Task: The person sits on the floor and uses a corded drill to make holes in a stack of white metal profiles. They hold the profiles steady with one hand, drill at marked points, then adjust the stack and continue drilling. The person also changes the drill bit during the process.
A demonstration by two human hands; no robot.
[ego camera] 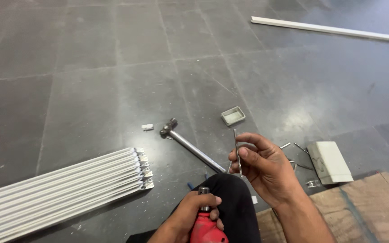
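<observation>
Left hand wrapped around the chuck end of a red drill, fingers closed, low over a dark-trousered knee. Right hand raised just above, pinching a slim drill bit upright between thumb and fingertips. Beyond on the grey floor: hammer, small grey tray, white box, loose screws, bundled white strips, wooden board.
</observation>
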